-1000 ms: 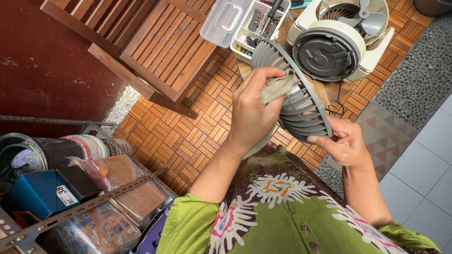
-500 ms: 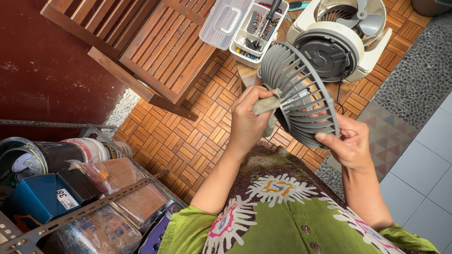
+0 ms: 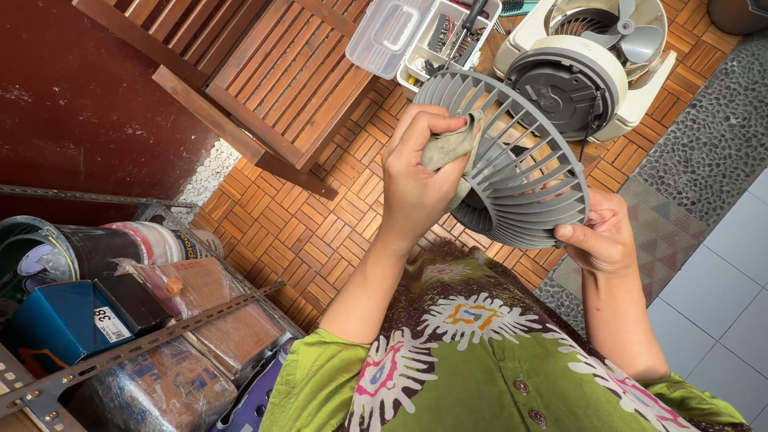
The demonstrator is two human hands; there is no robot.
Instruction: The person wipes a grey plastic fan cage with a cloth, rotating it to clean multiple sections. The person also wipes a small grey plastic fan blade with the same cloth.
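Looking down from the head camera, the biggest thing going on is the floor (image 3: 320,232), made of small wooden deck tiles, with a strip of pebble paving (image 3: 712,136) on the right and pale square tiles (image 3: 720,296) past that. Top left there's a slatted wooden panel (image 3: 280,72) lying over the deck tiles, next to a dark red wall (image 3: 80,104).

Bottom left is a metal rack (image 3: 120,352) stuffed with paint tins (image 3: 48,248), a blue box (image 3: 56,320) and some plastic-wrapped packs (image 3: 224,312).

Up top sits a cream fan body (image 3: 592,64) with its motor housing and blades showing, resting on the floor well behind the hands. Just left of it is an open clear plastic case (image 3: 416,36) with tool bits inside.

Front and centre, the grey fan grille (image 3: 512,168) is held up in the air between both hands, tilted on edge, with its ribs facing the camera. The right hand (image 3: 604,236) grips the grille's lower right rim, thumb on the front and fingers curled around behind. The left hand (image 3: 416,180) has its fingers bunched tight on a small greyish cloth (image 3: 452,148), which is pressed against the ribs on the grille's left side.

The person's in a green patterned top (image 3: 496,368), sleeves visible at the bottom.
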